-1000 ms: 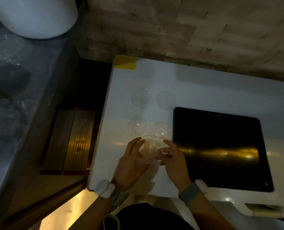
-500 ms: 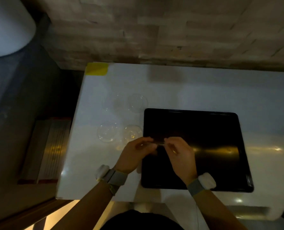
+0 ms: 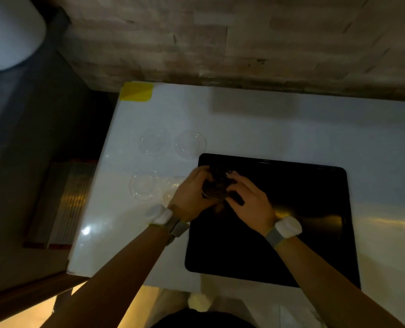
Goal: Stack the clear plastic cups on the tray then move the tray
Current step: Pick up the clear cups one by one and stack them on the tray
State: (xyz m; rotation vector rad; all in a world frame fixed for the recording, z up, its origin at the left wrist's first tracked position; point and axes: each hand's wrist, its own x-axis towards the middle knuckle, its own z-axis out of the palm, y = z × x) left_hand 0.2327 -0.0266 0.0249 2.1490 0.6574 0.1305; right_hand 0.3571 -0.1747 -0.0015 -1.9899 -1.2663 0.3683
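Glossy black tray (image 3: 291,233) — smooth, mirroring a warm streak of light. Clear, thin plastic cups (image 3: 190,144), nearly invisible against a smooth white table (image 3: 244,129) with a soft sheen. Matt yellow tape (image 3: 137,91) at the table's far corner. Rough, matt stone-like wall (image 3: 244,39) — pale blocks, uneven faces. Woven cloth wristbands (image 3: 176,227) with smooth white plastic pods.

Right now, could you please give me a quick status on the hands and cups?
Left hand and right hand both on one clear cup over black tray. Four cups on white table. Nothing blocking.
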